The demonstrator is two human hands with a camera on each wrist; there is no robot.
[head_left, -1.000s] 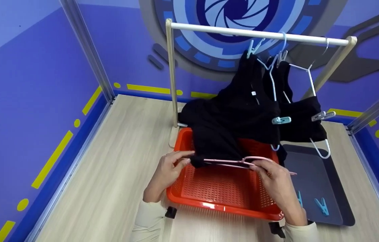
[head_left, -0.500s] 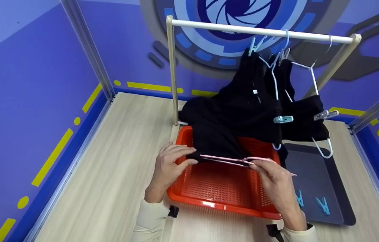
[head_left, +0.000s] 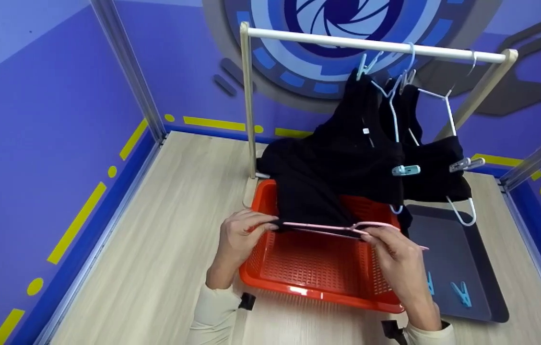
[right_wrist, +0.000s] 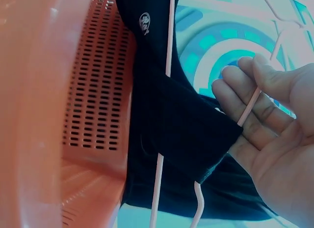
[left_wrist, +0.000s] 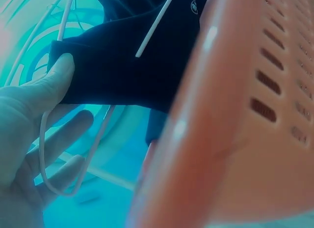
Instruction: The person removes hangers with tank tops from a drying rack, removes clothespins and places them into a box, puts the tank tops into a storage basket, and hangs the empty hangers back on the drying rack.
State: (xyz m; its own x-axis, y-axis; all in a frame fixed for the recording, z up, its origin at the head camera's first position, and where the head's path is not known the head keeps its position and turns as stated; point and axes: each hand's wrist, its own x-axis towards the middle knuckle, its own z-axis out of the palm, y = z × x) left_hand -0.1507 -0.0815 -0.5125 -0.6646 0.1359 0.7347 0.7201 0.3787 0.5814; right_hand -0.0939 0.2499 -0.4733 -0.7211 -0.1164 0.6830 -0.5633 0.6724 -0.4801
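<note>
Left hand (head_left: 238, 238) pinches black garment (head_left: 309, 196) edge; right hand (head_left: 397, 261) grip closed on pink hanger (head_left: 328, 228). Garment half threaded, hanging on rack (head_left: 371, 45) not yet done.

Over the last second the left hand (head_left: 238, 235) has shifted from open fingers beside the black fabric garment (head_left: 313, 191) to a pinch on its edge at the end of the thin pink wire hanger (head_left: 333, 228). That hanger end now sits slightly higher. The right hand (head_left: 397, 258) has edged up along it.
</note>
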